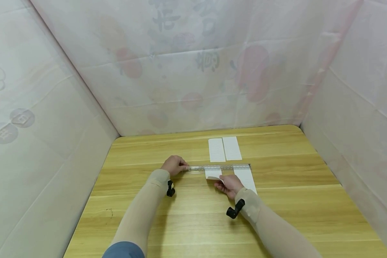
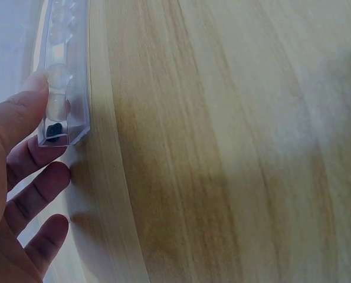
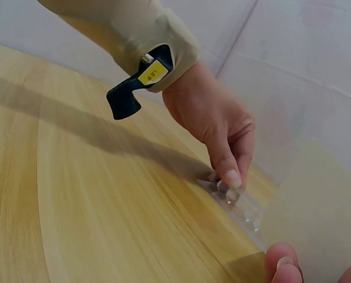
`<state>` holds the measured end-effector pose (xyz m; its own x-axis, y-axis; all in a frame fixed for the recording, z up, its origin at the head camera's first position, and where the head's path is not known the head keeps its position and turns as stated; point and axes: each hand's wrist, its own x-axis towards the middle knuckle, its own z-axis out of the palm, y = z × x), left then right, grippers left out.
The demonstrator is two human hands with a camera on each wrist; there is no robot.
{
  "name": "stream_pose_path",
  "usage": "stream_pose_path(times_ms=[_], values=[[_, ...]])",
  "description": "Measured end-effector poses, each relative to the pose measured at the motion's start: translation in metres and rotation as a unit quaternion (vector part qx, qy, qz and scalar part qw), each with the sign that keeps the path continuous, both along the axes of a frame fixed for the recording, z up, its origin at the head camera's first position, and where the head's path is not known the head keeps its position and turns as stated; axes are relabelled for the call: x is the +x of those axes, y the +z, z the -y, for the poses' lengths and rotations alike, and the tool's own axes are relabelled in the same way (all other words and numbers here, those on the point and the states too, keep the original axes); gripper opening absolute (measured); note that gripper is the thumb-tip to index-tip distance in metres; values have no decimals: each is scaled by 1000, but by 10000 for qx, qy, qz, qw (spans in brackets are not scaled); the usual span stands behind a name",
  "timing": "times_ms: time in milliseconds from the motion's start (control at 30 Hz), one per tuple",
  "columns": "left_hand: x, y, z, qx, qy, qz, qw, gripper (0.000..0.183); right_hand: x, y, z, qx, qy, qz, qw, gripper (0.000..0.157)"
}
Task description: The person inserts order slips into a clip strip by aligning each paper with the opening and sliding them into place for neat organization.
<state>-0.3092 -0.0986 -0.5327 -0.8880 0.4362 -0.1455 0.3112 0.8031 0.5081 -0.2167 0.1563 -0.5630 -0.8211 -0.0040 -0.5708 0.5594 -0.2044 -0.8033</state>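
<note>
A long clear plastic strip (image 1: 196, 170) with a row of rounded bumps lies crosswise on the table. My left hand (image 1: 173, 165) pinches its left end between thumb and index finger; in the left wrist view the other fingers (image 2: 48, 183) are spread below that end. White paper slips pass under the strip. My right hand (image 1: 231, 185) pinches the near end of one slip (image 1: 213, 173), which curls up off the table. That raised paper (image 3: 317, 218) looks large in the right wrist view, fingertips at its lower edge. Another white slip (image 1: 245, 178) lies flat to the right, partly under the strip.
Two more white slips, one left (image 1: 216, 150) and one right (image 1: 232, 148), lie side by side beyond the strip. The wood-grain table (image 1: 132, 215) is bounded by pale printed cloth walls (image 1: 193, 82) at the back and sides. Black camera mounts (image 1: 235, 209) stick out from both wrists.
</note>
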Motion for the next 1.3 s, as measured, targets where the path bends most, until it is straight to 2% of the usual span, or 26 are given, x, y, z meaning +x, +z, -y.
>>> stream_pose_path(times_ms=[200, 333, 533, 767, 1300], values=[[2, 2, 0, -42, 33, 53, 10000, 14, -1, -2, 1, 61, 99, -79, 9999, 40], [0, -2, 1, 6, 23, 114, 9999, 14, -1, -2, 2, 161, 187, -100, 9996, 44], [-3, -6, 1, 88, 59, 124, 9999, 14, -1, -3, 4, 188, 141, -95, 9997, 42], [-2, -6, 3, 142, 38, 167, 9998, 14, 1, -3, 6, 270, 99, -154, 9995, 48], [0, -7, 3, 135, -109, 18, 9998, 14, 3, -3, 0, 370, -5, -180, 9992, 43]])
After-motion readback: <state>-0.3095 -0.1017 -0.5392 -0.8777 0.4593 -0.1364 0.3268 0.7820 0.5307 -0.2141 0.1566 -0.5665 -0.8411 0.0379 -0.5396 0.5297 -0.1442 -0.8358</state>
